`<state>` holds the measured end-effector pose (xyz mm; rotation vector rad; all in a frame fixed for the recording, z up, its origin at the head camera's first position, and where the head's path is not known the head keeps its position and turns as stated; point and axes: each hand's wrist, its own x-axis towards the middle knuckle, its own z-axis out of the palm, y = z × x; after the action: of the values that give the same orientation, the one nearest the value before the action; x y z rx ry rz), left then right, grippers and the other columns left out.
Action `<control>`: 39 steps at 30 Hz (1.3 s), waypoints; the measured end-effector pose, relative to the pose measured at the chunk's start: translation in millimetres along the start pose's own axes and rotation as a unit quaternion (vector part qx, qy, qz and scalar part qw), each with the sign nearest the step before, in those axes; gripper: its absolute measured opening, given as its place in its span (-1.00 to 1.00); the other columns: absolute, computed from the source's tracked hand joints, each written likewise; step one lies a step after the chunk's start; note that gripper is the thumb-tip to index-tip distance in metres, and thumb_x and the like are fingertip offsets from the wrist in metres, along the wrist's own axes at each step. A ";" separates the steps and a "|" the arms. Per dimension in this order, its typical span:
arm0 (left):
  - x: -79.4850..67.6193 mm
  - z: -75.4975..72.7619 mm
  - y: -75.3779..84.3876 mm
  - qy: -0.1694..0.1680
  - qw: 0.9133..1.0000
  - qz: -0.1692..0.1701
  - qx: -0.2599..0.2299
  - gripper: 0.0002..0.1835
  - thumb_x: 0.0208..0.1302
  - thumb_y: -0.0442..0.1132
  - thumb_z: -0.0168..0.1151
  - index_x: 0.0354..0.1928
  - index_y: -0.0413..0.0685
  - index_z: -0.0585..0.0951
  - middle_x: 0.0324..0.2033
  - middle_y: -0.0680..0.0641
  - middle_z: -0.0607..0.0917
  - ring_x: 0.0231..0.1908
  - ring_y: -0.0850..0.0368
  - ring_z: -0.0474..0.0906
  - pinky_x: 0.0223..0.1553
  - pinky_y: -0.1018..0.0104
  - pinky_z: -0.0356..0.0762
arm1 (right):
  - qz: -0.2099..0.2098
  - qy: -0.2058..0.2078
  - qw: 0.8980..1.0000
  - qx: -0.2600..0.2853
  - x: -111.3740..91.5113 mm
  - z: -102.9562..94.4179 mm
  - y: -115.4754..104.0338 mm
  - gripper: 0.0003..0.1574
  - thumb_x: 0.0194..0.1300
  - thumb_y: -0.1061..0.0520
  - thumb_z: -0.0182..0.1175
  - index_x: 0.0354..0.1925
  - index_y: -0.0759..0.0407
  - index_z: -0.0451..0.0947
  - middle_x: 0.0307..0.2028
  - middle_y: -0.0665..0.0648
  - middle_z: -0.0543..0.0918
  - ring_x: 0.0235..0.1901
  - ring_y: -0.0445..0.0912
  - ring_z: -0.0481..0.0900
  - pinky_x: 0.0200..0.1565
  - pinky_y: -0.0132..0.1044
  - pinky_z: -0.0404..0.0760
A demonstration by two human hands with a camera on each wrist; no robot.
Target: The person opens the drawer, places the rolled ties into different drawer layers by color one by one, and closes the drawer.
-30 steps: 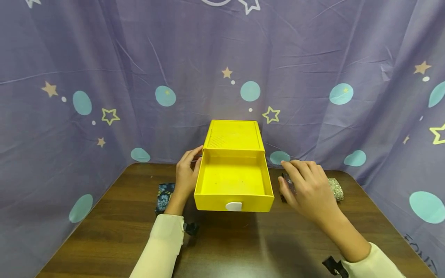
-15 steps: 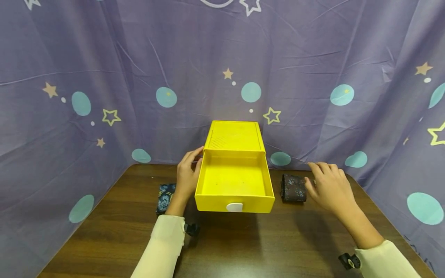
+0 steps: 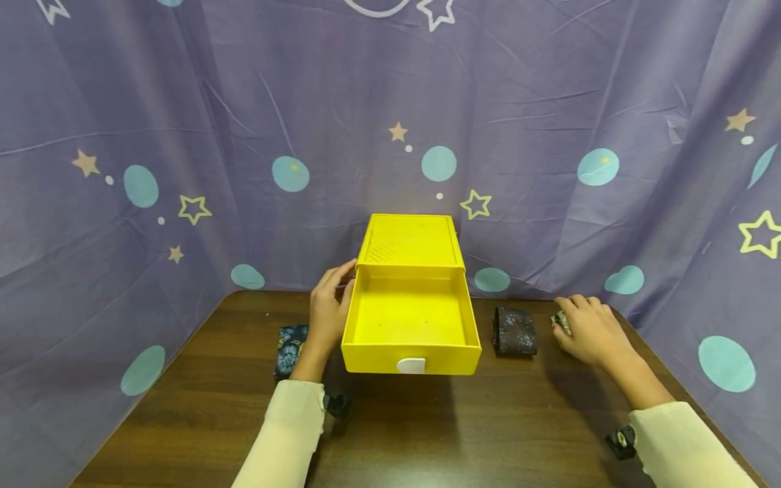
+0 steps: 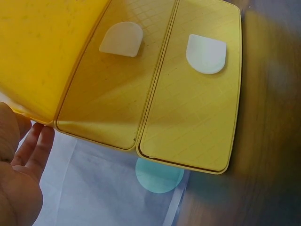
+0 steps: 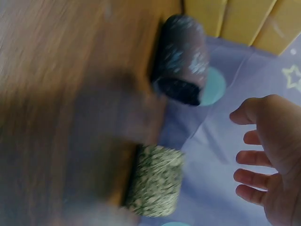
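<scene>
Yellow cabinet (image 3: 411,238): top drawer (image 3: 373,359) out; left hand (image 3: 327,313), straight-fingered, touches the cabinet's left side; right of it, speckled roll (image 5: 157,181) lies outside, ungripped under the loosely spread right hand (image 3: 588,331).

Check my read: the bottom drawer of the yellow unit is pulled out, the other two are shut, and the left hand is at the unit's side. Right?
Not quite: the top drawer is the one pulled out, as the head view shows. The other two drawers are shut, and the left hand is at the side of the yellow unit.
</scene>
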<state>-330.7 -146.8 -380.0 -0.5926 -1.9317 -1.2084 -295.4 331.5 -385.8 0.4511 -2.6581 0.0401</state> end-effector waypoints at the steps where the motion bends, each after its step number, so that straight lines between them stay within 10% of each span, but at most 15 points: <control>1: -0.3 0.1 -0.1 0.000 1.000 0.000 0.001 -0.60 0.48 -0.43 0.16 0.31 -0.22 0.58 0.02 -0.21 0.67 -0.02 -0.10 0.65 -0.03 0.01 0.70 | -0.002 -0.007 1.000 0.000 -0.5 2.6 3.5 -0.36 0.27 0.06 0.28 0.20 0.43 0.52 0.00 0.47 0.62 -0.06 0.43 0.54 -0.11 0.31 0.50; 17: -1.5 1.8 2.5 0.004 1.000 0.008 0.002 -0.59 0.45 -0.44 0.19 0.30 -0.22 0.59 0.02 -0.21 0.68 -0.03 -0.11 0.66 -0.06 -0.03 0.71 | 0.001 -0.095 0.995 0.028 -7.9 36.7 40.6 -0.30 0.00 0.11 0.44 0.06 0.48 0.52 -0.05 0.45 0.57 -0.07 0.41 0.51 -0.03 0.31 0.53; 26: 1.3 0.9 2.8 0.007 1.000 0.009 -0.005 -0.60 0.46 -0.43 0.18 0.30 -0.24 0.59 0.01 -0.23 0.68 -0.03 -0.12 0.66 -0.04 -0.01 0.70 | -0.047 -0.092 0.994 0.039 -5.6 42.1 52.0 -0.20 -0.28 0.32 0.47 0.06 0.41 0.57 -0.02 0.43 0.57 -0.02 0.40 0.52 0.00 0.29 0.55; 39: 0.2 1.0 2.0 0.007 1.000 0.003 -0.004 -0.60 0.48 -0.43 0.16 0.30 -0.20 0.59 0.01 -0.20 0.68 -0.03 -0.08 0.66 -0.08 0.03 0.71 | -0.080 -0.085 0.993 0.019 -0.1 50.4 63.9 -0.27 -0.18 0.28 0.59 0.02 0.40 0.55 -0.06 0.37 0.60 -0.04 0.36 0.55 0.04 0.27 0.55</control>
<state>-329.8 -145.0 -379.1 -0.5925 -1.9124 -1.2131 -337.0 386.9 -428.5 0.7084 -2.7812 0.0027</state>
